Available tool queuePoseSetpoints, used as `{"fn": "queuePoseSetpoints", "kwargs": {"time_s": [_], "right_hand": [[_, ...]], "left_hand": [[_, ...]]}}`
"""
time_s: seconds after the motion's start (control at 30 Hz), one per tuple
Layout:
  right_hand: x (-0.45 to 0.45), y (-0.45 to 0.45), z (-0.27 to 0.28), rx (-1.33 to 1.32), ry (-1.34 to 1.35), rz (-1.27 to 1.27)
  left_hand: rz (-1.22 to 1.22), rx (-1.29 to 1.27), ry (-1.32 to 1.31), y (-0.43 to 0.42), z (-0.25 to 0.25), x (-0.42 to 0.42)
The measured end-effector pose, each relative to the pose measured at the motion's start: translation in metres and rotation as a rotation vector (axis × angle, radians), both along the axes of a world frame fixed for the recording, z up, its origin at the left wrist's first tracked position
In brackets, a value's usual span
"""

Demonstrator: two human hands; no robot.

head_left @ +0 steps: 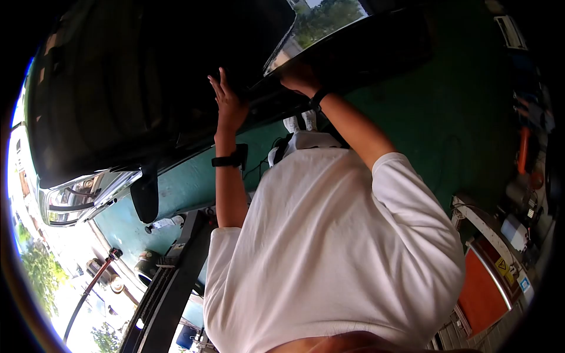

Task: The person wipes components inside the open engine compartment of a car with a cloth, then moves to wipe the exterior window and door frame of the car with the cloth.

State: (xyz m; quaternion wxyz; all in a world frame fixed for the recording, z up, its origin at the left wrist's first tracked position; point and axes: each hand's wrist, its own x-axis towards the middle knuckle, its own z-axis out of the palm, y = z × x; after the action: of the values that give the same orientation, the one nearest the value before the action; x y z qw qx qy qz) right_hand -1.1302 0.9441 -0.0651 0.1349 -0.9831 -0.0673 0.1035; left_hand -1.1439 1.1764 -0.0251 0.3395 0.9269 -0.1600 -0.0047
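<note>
A glossy black car fills the upper left and top of the head view. My left hand is raised against its dark side, fingers stretched out and apart, holding nothing. My right hand reaches to the lower edge of a dark car panel, just below a window glass that shows trees. Its fingers are lost in deep shadow, so I cannot make out whether they grip that edge. Both wrists wear black bands.
A side mirror juts from the car, near its headlight. A dark lift post rises at lower left, beside a red pole. At right stands an orange cabinet on the green floor. My white shoes show below.
</note>
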Motion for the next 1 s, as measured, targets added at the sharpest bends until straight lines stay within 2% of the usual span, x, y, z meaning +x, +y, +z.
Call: {"fn": "queuePoseSetpoints", "kwargs": {"time_s": [0.1, 0.17, 0.3, 0.37, 0.4, 0.47, 0.53, 0.57, 0.6, 0.63, 0.7, 0.73, 0.77, 0.83, 0.87, 1.0], "right_hand": [[0.003, -0.048, -0.004, -0.012, -0.097, -0.068], [0.009, -0.094, -0.018, -0.115, -0.016, -0.119], [0.009, -0.139, -0.011, -0.148, -0.070, -0.134], [0.004, -0.134, 0.004, -0.271, -0.315, -0.114], [0.003, -0.131, 0.005, -0.278, -0.316, -0.128], [-0.004, -0.122, 0.009, -0.080, -0.085, -0.246], [-0.032, -0.091, -0.009, -0.010, -0.258, -0.231], [-0.039, -0.077, -0.006, 0.080, 0.046, -0.134], [-0.056, -0.066, -0.023, 0.013, -0.443, 0.020], [-0.060, -0.066, -0.016, 0.002, -0.448, 0.013], [-0.063, -0.071, -0.006, 0.137, -0.271, -0.064], [-0.062, -0.081, -0.007, 0.180, -0.306, -0.072], [-0.061, -0.094, -0.005, 0.182, -0.311, -0.068], [-0.056, -0.133, 0.003, 0.151, -0.100, -0.118], [-0.056, -0.155, 0.000, 0.133, -0.198, -0.125], [-0.056, -0.259, -0.018, 0.060, -0.111, -0.237]], "left_hand": [[-0.003, 0.005, 0.000, 0.000, -0.001, 0.000], [0.002, -0.003, 0.007, -0.002, 0.003, -0.001], [-0.001, 0.000, 0.024, 0.001, 0.000, 0.000], [0.006, 0.011, 0.046, 0.000, 0.004, -0.002], [0.027, 0.019, 0.062, -0.002, 0.005, -0.001], [-0.004, 0.002, 0.044, 0.000, 0.002, -0.001], [0.006, -0.051, 0.058, -0.002, 0.010, -0.004], [-0.004, -0.062, 0.054, -0.002, 0.008, -0.005], [-0.013, -0.040, 0.023, 0.000, 0.004, -0.004], [-0.020, -0.017, -0.010, 0.002, 0.000, -0.001], [-0.058, -0.003, -0.064, 0.003, -0.004, -0.001], [-0.031, -0.013, -0.034, 0.002, -0.002, -0.001], [-0.007, -0.023, -0.005, 0.001, 0.000, -0.002], [0.003, -0.013, 0.003, -0.003, 0.006, -0.003], [-0.002, -0.018, 0.006, -0.002, 0.007, -0.002], [0.044, -0.045, 0.050, 0.000, 0.008, -0.002]]}}
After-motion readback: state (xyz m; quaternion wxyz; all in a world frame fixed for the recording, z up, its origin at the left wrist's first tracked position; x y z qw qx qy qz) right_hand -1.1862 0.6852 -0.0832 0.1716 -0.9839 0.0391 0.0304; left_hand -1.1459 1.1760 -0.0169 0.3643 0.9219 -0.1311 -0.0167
